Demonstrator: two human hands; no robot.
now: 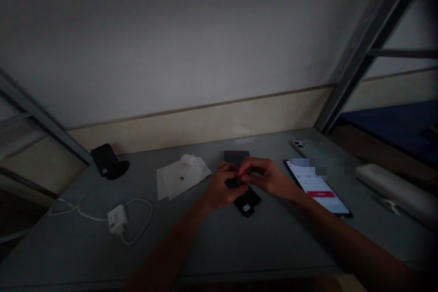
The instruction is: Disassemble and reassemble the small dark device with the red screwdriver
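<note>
- Well, my right grip (268, 177) is pinched around a small red thing (243, 176), thumb against finger, probably because something this little leaves room for fingertips only.
- My left grip (223, 188) curls in from the other side, fingertips meeting the same spot; whether it pinches the red thing too or merely braces it, I can't tell in this dim light.
- So the red thing sits between my two grips, above a flat black piece (249, 200) that reaches out from under them toward me, seemingly kept there to be handy.
- Just beyond my grips lies a dark rectangle (236, 155), partly hidden by my fingers.
- Left of my left grip, white sheets (174, 187) overlap on the tabletop (205, 251), carrying a white case (187, 159) and a tiny dark bit (181, 178); I take the paper for a pale backing that makes small bits easy to spot.
- Farther left, a black stand (106, 159) and a white charger (117, 218) rest well apart from my grips, which likely keeps the cord clear.
- Right of my right grip, a lit phone (313, 182) lies face up, presumably for reading.
</note>
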